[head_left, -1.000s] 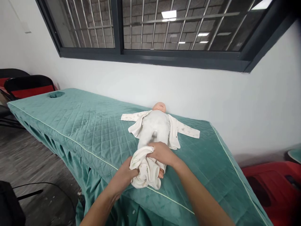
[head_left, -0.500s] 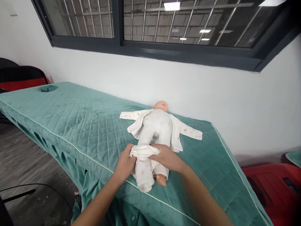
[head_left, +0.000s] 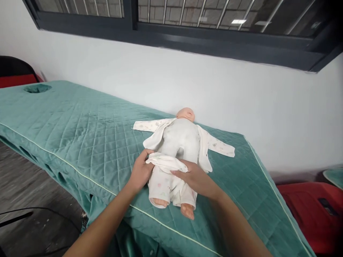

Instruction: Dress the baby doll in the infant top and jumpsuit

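A baby doll (head_left: 180, 135) with a pale cloth body lies on its back, its head toward the wall. Its arms are inside a white patterned jacket (head_left: 205, 151) that hangs open at the front. White baby trousers (head_left: 159, 184) cover its lower legs, and both feet show at the cuffs. My left hand (head_left: 141, 169) pinches the bunched waistband at its left end. At the other end, my right hand (head_left: 197, 178) grips the same waistband, thumb in front. The waistband sits around the doll's thighs, below the crotch.
The doll lies on a green quilted massage bed (head_left: 102, 142) with a face hole (head_left: 37, 88) at its far left. Behind it are a white wall and a barred window. A red plastic object (head_left: 308, 214) stands beyond the bed's right edge; a black-and-red chair (head_left: 16, 71) is at left.
Both hands have drawn the trousers' waistband up the legs toward the crotch. The left-side foot now shows at its cuff. My view has tilted down a little.
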### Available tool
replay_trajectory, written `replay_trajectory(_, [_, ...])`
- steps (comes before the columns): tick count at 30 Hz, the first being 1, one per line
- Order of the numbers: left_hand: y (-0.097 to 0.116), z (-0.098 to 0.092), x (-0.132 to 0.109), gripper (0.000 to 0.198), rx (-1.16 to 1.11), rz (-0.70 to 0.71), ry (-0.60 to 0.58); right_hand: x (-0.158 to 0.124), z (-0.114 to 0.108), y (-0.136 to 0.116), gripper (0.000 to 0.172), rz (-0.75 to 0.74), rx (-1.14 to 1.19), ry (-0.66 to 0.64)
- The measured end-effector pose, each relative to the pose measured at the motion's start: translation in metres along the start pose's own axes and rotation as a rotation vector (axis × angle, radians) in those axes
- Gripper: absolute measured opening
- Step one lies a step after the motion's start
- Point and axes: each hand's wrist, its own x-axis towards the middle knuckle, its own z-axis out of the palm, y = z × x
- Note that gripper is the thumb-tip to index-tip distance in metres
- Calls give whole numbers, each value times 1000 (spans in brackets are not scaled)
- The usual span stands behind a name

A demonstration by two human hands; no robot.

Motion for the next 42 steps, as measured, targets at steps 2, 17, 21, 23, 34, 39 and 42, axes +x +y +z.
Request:
replay_trajectory(2, [0, 2, 10, 13, 43, 61, -32, 3, -1, 1, 33, 26, -21, 37])
replay_trajectory(17, [-27, 5, 29, 30, 487, 438, -53, -2, -28, 18, 38, 69, 192, 72])
replay_trajectory(21, [-27, 9, 26, 29, 612, 409, -23, -3, -47, 35, 41, 59, 394, 193])
replay_trajectory(23, [-26, 10, 26, 27, 660, 382, -21, 4, -53, 40, 37, 58, 482, 261])
replay_trajectory(34, [-24, 8, 30, 21, 404, 227, -79, 37, -33, 70, 31, -22, 650, 493])
replay_trajectory(39, [-10, 1, 28, 26, 110, 211, -67, 30, -27, 72, 27, -80, 578, 604])
replay_trajectory(42, [0, -2, 32, 24, -44, 96, -53, 26, -21, 65, 23, -138, 453, 587])
